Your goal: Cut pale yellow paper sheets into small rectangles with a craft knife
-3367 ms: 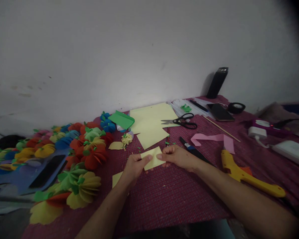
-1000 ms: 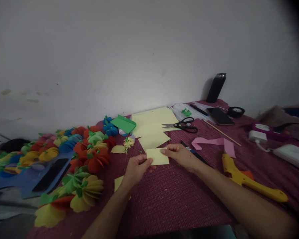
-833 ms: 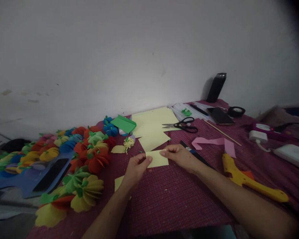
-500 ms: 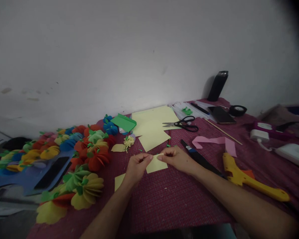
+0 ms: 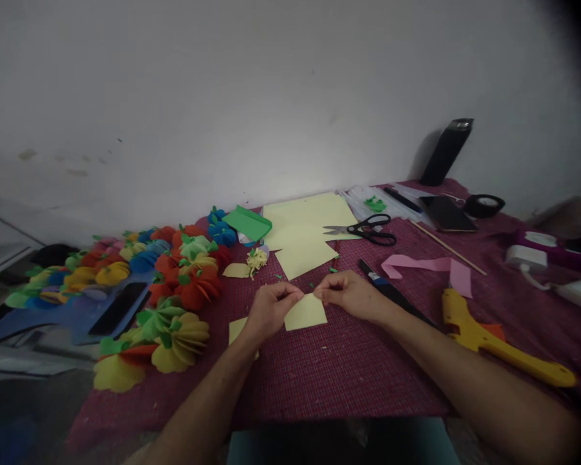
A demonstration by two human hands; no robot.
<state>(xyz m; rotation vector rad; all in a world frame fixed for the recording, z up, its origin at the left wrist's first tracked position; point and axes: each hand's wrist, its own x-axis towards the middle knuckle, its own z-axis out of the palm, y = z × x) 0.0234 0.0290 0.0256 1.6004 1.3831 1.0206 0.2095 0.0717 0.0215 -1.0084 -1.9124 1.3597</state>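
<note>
Between my two hands is a small pale yellow paper piece [image 5: 306, 314]. My left hand [image 5: 272, 309] pinches its upper left edge with thumb and forefinger, and my right hand [image 5: 346, 294] pinches the top edge a little to the right. The fingertips nearly meet. Partly behind my left wrist lies another pale yellow paper piece [image 5: 237, 328]. Beyond my hands are a larger yellow cut sheet [image 5: 306, 259] and a stack of yellow paper [image 5: 310, 210]. Black-handled scissors [image 5: 363, 230] rest on the stack's right edge.
Colourful folded paper pumpkins [image 5: 198, 287] crowd the left side. On the right lie a yellow glue gun [image 5: 484, 342], a pink strip [image 5: 426, 263], a box cutter [image 5: 392, 292], a wooden stick [image 5: 448, 247], a phone [image 5: 448, 213] and black tape [image 5: 484, 205]. A black bottle [image 5: 446, 152] stands behind.
My right hand's fingertips have shifted along the paper's top edge, closer to my left fingertips. More of the paper's face shows. The whole view has shifted slightly.
</note>
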